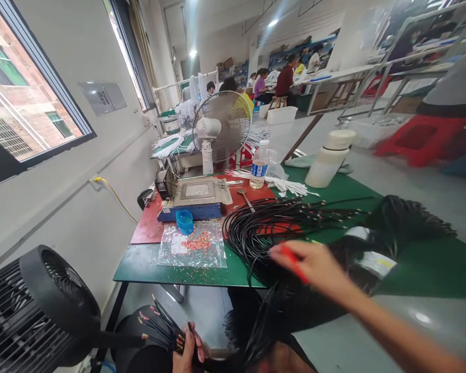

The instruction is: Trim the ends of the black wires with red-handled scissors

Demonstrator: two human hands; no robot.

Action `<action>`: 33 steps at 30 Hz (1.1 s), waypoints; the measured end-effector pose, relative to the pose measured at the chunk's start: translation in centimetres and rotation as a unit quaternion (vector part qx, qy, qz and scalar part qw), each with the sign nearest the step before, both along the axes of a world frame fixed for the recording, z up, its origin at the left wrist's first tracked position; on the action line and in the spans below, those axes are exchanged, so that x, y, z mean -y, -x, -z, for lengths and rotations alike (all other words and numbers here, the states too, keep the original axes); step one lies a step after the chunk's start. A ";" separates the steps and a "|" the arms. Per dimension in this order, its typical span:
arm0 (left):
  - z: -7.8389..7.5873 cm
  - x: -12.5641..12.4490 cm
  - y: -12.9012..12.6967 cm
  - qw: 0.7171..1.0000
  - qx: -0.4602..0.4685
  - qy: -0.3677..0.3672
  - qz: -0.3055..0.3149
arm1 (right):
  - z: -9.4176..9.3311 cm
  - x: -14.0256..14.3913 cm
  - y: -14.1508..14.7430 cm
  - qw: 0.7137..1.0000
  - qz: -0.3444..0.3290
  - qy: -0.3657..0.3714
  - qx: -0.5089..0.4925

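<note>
My left hand (188, 346) is low in front of my lap, closed around a bunch of black wires (161, 324) whose red and pale tips fan out to the left. My right hand (314, 267) reaches over the near edge of the green table (147, 267), blurred, with a small red piece (293, 261) pinched in its fingers. It hovers at a large pile of black wires (272, 228) lying on the table. More black wire bundles (404, 220) spread to the right.
A clear bag with small red bits (196, 243), a blue cup (185, 221) and a flat blue machine (196, 198) sit on the table's left. Behind stand a desk fan (221, 127), water bottle (259, 165) and white container (329, 158). A black fan (42, 305) is at lower left. People work far back.
</note>
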State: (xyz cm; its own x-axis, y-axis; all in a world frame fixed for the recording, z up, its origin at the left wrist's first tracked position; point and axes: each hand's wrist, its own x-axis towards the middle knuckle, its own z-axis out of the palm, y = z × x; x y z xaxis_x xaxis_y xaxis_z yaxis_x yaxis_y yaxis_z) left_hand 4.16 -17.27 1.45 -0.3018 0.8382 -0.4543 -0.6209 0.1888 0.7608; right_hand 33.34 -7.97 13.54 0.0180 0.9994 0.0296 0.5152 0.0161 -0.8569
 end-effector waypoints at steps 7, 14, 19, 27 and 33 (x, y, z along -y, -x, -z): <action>-4.1 1.8 -1.2 0.994 -0.031 -0.011 0.108 | 4.8 4.3 13.9 0.928 -0.237 0.184 -0.220; -3.7 2.1 -1.3 0.987 -0.098 0.012 0.123 | 4.3 4.0 14.5 0.926 -0.223 0.197 -0.234; -3.8 1.5 -1.2 0.992 -0.078 0.022 0.094 | 4.5 4.8 11.9 0.952 -0.286 0.107 -0.015; -4.4 1.4 -1.5 0.984 -0.139 0.035 0.109 | 4.7 6.2 10.9 0.924 -0.347 0.073 0.142; -4.2 1.4 -1.7 0.980 -0.158 0.047 0.110 | 5.1 5.8 11.1 0.924 -0.344 0.065 0.153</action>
State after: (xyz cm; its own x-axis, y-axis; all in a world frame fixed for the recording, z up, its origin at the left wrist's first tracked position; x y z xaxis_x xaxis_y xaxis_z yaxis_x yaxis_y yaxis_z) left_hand 5.86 -18.63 5.65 -0.2565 0.8580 -0.4450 -0.2932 0.3696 0.8817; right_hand 22.26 -13.76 8.48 -0.6125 0.7666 -0.1928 0.6394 0.3370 -0.6911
